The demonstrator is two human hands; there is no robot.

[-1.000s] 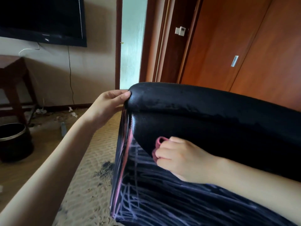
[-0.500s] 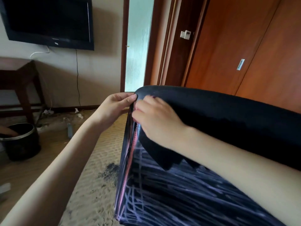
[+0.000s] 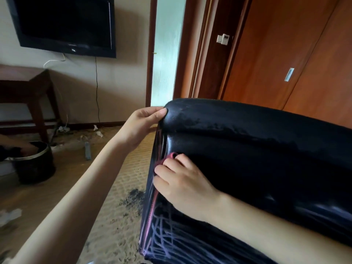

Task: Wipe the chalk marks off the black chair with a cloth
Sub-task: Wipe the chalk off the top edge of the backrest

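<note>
The black chair fills the right half of the view, its padded top edge nearest the wall. My left hand grips the chair's top left corner, thumb on top. My right hand presses a pink cloth against the chair's left side, fingers curled over it; only a small fold of cloth shows past my fingertips. Purple and white chalk marks cover the lower panel, with a pink streak along the left edge. The upper part looks dark and glossy.
A black bin stands on the floor at left, with another person's hand at its rim. A dark wooden table and a wall television are behind. Debris lies on the patterned carpet.
My right hand swept up to the chair's top left corner, then came back down its left side with the cloth. My left hand kept its grip.
</note>
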